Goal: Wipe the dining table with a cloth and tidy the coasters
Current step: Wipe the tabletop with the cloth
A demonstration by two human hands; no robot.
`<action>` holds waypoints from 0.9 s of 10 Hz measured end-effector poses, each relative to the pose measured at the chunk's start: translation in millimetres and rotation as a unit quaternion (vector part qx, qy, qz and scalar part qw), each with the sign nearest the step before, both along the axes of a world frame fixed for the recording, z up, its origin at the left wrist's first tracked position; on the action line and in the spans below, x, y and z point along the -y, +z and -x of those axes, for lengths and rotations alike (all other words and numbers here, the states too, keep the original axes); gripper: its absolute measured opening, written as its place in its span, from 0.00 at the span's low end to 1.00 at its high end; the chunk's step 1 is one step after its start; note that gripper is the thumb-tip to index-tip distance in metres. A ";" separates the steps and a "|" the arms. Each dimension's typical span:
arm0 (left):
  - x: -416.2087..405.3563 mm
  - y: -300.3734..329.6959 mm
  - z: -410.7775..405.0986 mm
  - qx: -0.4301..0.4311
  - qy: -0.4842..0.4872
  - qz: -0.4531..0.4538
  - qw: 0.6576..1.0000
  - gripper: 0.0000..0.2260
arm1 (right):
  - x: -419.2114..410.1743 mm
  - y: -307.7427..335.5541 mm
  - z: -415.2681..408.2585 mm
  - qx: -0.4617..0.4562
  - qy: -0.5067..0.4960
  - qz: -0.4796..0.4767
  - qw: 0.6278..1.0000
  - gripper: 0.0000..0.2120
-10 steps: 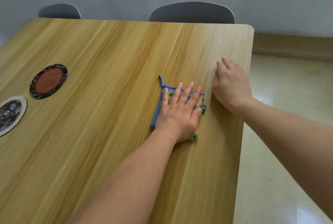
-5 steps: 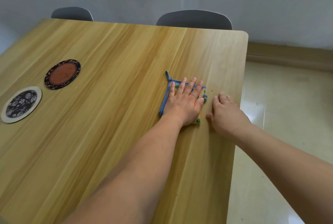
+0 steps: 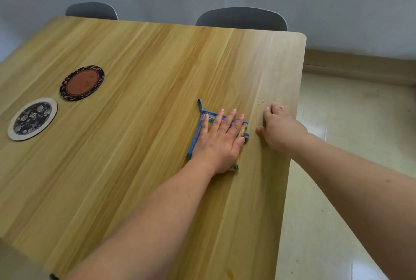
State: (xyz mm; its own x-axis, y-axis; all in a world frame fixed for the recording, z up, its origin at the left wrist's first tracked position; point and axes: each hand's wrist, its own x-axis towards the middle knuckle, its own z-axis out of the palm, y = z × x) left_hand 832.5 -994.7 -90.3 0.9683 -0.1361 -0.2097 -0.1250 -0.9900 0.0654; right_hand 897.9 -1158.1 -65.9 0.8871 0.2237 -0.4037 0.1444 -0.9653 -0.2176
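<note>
Right hand (image 3: 281, 128) has slid back up along the table (image 3: 135, 167) edge since half a second ago, fingers relaxed. Left hand (image 3: 219, 142) presses flat on the blue-trimmed cloth (image 3: 198, 128) just beside it; two coasters, brown coaster (image 3: 82, 83) and floral coaster (image 3: 32, 118), sit well apart at far left.
</note>
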 end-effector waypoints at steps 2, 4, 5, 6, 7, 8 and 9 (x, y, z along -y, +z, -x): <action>-3.2 1.4 18.7 -0.001 0.000 0.002 1.000 0.26 | -2.1 4.2 15.6 0.027 -0.010 -0.016 0.999 0.34; -6.2 2.8 33.3 -0.002 -0.007 -0.011 1.000 0.26 | -6.1 11.9 67.7 0.004 0.043 -0.009 0.999 0.43; -8.3 3.1 44.8 -0.006 -0.005 -0.003 1.000 0.26 | -8.6 18.4 80.3 -0.023 0.051 0.012 0.998 0.48; -10.3 3.4 53.6 -0.004 -0.005 -0.002 1.000 0.26 | -14.2 21.3 86.1 -0.029 0.062 0.027 0.997 0.48; -12.0 3.3 59.6 -0.005 -0.006 -0.004 1.000 0.26 | -17.1 19.5 85.3 -0.046 0.054 0.024 0.997 0.48; -14.8 2.0 68.4 -0.005 -0.008 -0.002 1.000 0.26 | -19.0 18.0 83.4 -0.054 0.046 0.029 0.997 0.49; -18.4 1.1 78.4 -0.001 -0.008 0.005 1.000 0.26 | -21.5 18.7 83.6 -0.059 0.037 0.036 0.997 0.49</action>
State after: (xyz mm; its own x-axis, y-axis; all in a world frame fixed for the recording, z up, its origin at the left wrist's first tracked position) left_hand 754.1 -976.3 -89.2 0.9653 -0.1539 -0.2108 -0.1409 -0.9871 0.0755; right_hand 814.3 -1136.6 -47.2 0.8148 0.2539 -0.5212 0.1944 -0.9666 -0.1671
